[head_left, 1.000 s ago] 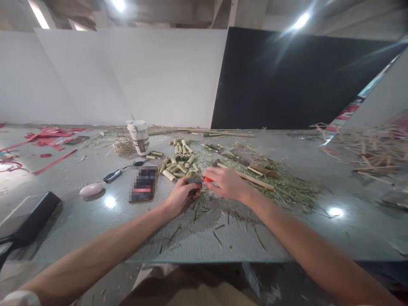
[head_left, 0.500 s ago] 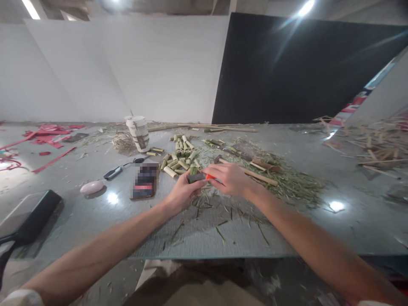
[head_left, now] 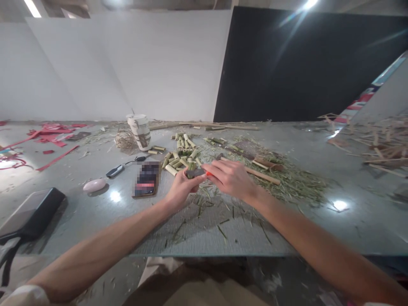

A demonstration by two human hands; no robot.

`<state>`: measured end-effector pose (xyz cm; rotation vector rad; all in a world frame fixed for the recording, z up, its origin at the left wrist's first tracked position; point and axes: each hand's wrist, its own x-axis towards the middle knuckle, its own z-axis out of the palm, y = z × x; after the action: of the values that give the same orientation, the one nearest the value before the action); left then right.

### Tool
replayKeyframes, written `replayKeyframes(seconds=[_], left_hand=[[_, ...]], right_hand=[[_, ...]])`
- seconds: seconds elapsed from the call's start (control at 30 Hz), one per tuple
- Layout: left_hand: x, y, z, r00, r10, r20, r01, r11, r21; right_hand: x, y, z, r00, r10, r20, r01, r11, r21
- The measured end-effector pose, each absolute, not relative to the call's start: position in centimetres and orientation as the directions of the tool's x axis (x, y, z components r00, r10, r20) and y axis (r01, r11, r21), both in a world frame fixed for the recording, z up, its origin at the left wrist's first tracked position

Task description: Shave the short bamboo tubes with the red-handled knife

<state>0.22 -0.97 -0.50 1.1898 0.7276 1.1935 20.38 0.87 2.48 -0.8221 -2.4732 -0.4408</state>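
L hand [head_left: 182, 190] pinches grey piece [head_left: 196, 172], R hand [head_left: 232, 180] closed on orange item [head_left: 208, 173] just beside it, both just in front of bamboo pile [head_left: 176, 162]. Phone [head_left: 149, 180] L of pile, wood-handled tool [head_left: 264, 175] R; cup [head_left: 140, 132] behind-L.

This looks like a craft workshop: short pale-green cane-like tubes [head_left: 183, 161], thin green shavings [head_left: 299, 182] on the right and a wooden-handled tool [head_left: 263, 175] litter a shiny grey tabletop [head_left: 95, 208].
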Motion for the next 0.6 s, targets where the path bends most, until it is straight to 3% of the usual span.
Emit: replayKeyframes(seconds=[0.2,0.4,0.6], left_hand=[[0.5,-1.0,-0.7,0.255,0.956,0.147,-0.348,-0.051,0.936],[0.6,-1.1,-1.5,0.155,0.984,0.089,-0.280,-0.043,0.959],[0.6,-0.8,-1.4,0.207,0.977,0.053,-0.328,0.018,0.945]], right_hand=[[19.3,0.3,2.0,-0.594,0.520,0.614,0.702,0.707,0.082],[20.2,1.1,2.3,-0.429,0.611,0.665,0.787,0.614,-0.056],[21.3,2.9,1.2,-0.547,0.599,0.585,0.683,0.723,-0.101]])
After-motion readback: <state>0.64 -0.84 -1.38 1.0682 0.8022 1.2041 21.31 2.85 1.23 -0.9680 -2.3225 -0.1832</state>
